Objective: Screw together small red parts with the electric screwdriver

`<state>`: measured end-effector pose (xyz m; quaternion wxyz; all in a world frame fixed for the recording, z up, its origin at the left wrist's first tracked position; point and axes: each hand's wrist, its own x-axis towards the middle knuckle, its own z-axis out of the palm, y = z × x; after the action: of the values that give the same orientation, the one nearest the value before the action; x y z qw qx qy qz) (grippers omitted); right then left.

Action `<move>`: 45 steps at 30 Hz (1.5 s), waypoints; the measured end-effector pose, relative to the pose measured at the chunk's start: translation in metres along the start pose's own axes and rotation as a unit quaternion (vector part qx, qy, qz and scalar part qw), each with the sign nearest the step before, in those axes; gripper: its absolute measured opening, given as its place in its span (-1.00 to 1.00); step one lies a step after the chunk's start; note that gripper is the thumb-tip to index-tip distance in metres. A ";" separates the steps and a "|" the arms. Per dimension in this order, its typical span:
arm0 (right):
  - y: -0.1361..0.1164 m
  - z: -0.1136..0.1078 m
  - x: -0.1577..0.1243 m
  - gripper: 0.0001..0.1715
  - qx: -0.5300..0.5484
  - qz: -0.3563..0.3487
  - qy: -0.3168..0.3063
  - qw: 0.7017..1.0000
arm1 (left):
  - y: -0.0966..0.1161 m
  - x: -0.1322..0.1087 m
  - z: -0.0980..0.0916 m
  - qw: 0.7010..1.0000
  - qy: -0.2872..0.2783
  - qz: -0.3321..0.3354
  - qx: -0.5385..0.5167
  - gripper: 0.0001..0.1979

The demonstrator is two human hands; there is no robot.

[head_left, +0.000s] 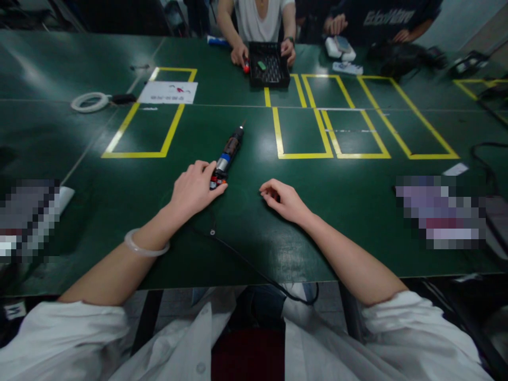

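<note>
My left hand [193,186] rests on the green table, its fingers closed around the rear end of an electric screwdriver [225,159]. The tool lies on the tabletop with its thin bit pointing away and to the right. A black cord [246,260] runs from near the left hand over the table's front edge. To the right of the tool, my right hand [286,201] sits on the table with its fingers loosely curled in. I see nothing in it.
Yellow tape outlines [305,155] mark the green table [238,222]. Across it, a person holds a black tray [270,82] with a green piece inside. A white sheet [169,92] and a white ring-shaped coil [89,102] lie left. Blurred-out items [440,206] flank both sides.
</note>
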<state>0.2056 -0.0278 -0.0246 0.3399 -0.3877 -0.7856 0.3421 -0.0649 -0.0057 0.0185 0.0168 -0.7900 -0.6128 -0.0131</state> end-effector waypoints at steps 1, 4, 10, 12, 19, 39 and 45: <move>0.000 0.000 0.000 -0.84 -0.002 -0.001 -0.001 1.000 | -0.013 0.002 0.000 1.000 -0.003 -0.016 0.005 -0.30; 0.000 0.000 0.000 -0.85 -0.007 -0.002 -0.003 1.000 | -0.054 0.009 0.001 0.998 -0.006 -0.061 0.012 -0.27; 0.000 0.001 -0.001 -0.86 -0.020 -0.008 -0.005 1.000 | -0.135 0.026 0.004 0.989 -0.026 -0.145 0.016 -0.30; 0.001 0.001 -0.001 -0.86 -0.021 -0.005 -0.007 1.000 | -0.157 0.032 0.005 0.985 -0.030 -0.171 0.015 -0.29; 0.000 0.000 -0.001 -0.87 -0.022 -0.006 -0.010 1.000 | -0.187 0.036 0.003 0.976 -0.014 -0.215 0.013 -0.25; 0.000 0.002 0.001 -0.86 -0.022 -0.004 -0.014 1.000 | -0.057 0.035 0.004 0.947 0.108 -0.071 -0.296 -0.70; 0.003 0.002 0.000 -0.72 0.062 0.007 -0.003 0.998 | 0.040 0.020 0.011 0.838 -0.082 0.131 -0.524 -0.53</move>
<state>0.2046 -0.0270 -0.0279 0.3582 -0.3700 -0.7613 0.3939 -0.0211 0.0037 0.0084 -0.4486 -0.7518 -0.4043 -0.2647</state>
